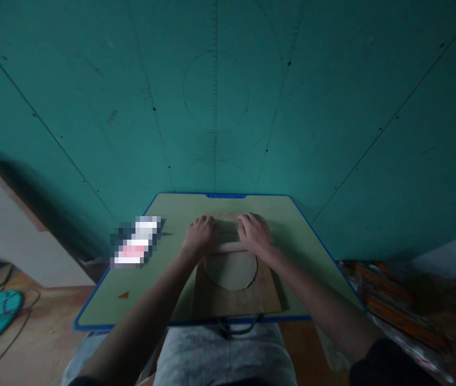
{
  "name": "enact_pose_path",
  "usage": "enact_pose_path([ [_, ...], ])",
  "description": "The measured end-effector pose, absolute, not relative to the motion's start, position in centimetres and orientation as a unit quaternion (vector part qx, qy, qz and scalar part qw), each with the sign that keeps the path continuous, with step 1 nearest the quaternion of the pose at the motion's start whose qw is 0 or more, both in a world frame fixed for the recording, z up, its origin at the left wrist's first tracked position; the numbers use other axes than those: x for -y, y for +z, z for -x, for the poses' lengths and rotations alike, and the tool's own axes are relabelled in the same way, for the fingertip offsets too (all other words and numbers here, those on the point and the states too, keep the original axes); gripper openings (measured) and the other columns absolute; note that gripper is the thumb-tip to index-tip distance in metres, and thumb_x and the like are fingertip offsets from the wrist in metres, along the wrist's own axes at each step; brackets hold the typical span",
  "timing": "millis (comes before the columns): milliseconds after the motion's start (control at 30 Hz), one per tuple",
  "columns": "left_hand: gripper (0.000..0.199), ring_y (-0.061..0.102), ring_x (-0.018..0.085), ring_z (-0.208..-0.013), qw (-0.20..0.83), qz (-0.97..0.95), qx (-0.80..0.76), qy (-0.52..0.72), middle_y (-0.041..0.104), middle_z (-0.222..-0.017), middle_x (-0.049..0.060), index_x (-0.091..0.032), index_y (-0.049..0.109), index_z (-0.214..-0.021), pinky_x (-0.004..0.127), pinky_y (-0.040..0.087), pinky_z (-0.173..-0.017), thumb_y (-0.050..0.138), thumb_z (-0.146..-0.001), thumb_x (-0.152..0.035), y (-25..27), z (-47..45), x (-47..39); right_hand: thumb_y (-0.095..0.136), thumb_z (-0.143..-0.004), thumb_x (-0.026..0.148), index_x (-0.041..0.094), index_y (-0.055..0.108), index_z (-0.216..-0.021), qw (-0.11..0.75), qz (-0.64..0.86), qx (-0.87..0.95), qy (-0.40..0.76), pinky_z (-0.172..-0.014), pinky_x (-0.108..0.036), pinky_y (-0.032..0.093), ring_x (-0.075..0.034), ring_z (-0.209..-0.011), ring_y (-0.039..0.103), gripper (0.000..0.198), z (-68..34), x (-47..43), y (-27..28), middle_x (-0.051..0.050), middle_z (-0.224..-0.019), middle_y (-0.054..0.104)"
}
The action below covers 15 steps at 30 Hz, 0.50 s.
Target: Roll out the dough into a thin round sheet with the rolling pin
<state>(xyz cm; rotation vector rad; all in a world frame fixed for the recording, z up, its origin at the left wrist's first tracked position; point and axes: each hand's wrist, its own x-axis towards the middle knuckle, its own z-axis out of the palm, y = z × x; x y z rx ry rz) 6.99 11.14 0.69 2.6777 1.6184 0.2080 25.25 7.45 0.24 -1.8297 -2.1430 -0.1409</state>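
A flat round sheet of dough [231, 272] lies on a wooden board [236, 303]. Across its far part runs a pale rolling pin [229, 247], level from left to right. My left hand [201, 235] is closed over the pin's left end, fingers curled away from me. On the right end rests my right hand [255, 234], closed in the same way. Both palms hide the ends of the pin, and the dough beyond it is partly covered.
The board sits on a small pale table [300, 279] with a blue rim. A blurred-out phone-like object [137, 244] and a small orange triangle [124, 295] are on its left side. Behind rises a green wall [228, 107]. Clutter [397, 305] lies at right.
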Motion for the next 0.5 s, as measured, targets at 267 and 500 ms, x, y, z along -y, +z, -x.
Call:
enact_pose_path([
  [267, 0.035, 0.062, 0.029, -0.112, -0.027, -0.825, -0.555, 0.101, 0.069, -0.115, 0.013, -0.018, 0.066, -0.107, 0.046, 0.042, -0.100, 0.034, -0.105, -0.033, 0.8, -7.6, -6.9, 0.041, -0.102, 0.033, 0.017, 0.063, -0.130, 0.147, 0.627, 0.760, -0.086, -0.115, -0.043, 0.031, -0.026, -0.128, 0.055, 0.039, -24.7, -3.9, -2.1, -0.013, -0.135, 0.065],
  [500, 0.049, 0.051, 0.033, -0.128, -0.022, -0.811, -0.577, 0.092, 0.064, -0.129, 0.016, -0.018, 0.067, -0.115, 0.056, 0.026, -0.114, 0.028, -0.105, -0.047, 0.5, -8.2, -7.4, 0.043, -0.097, 0.026, 0.018, 0.067, -0.121, 0.110, 0.660, 0.743, -0.032, -0.112, -0.041, 0.032, -0.026, -0.124, 0.056, 0.035, -24.6, -7.3, -0.2, -0.012, -0.130, 0.066],
])
